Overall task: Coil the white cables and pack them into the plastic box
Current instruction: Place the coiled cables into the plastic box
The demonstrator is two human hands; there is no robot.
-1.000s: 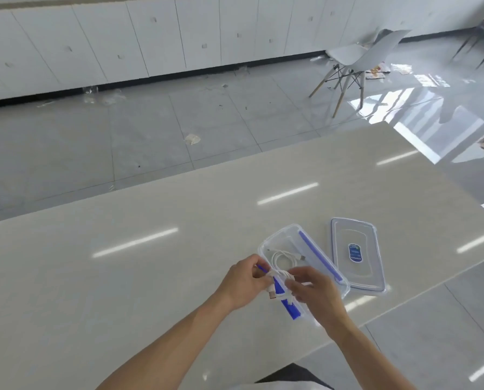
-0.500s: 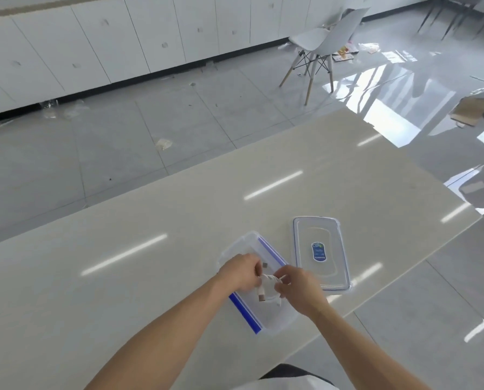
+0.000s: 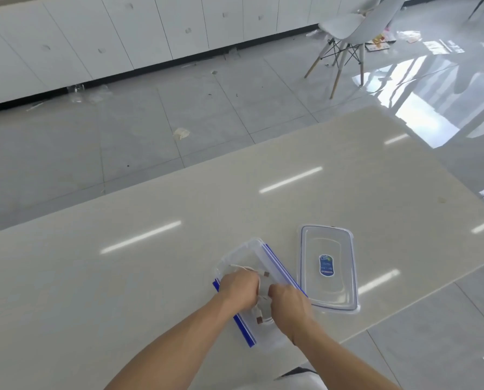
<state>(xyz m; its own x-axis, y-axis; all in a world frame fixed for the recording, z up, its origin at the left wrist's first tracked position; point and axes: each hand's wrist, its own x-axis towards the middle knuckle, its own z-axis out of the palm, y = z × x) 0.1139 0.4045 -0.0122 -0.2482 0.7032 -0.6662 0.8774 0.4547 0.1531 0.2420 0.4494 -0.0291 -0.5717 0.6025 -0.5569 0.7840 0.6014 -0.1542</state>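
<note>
Both forearms entered from the near edge of the frame. Left hand (image 3: 239, 291) and right hand (image 3: 287, 304) were both down in the plastic box (image 3: 236, 253), fingers curled over the white cables (image 3: 248, 269). Each grip appeared closed on cable. How much of the bundle each hand held could not be told; the knuckles hid it.

Cable position: inside the box. One loop with a plug end showed at the far part of the box, just beyond the left hand. Further plug ends showed between the wrists at the near part.

Progress, judged: late stage. Cable was coiled and in the box, and no loose cable was visible on the surface (image 3: 122, 277). Remaining: press the coils flat, withdraw both hands, and perhaps fit the lid (image 3: 328, 267), though the task does not ask for that. The lid lay flat just right of the box, near corner almost touching; whether it touched could not be told.

Edges: the box sat close to the near-right edge of the surface, and the lid's near end was also close to that edge. A push toward the person risked sliding either one off.

Open room: broad bare surface to the left and beyond the box. Farther off, tiled floor (image 3: 150, 136) with scattered debris, a white chair (image 3: 353, 26) at right, cabinets (image 3: 122, 38) along the wall.
</note>
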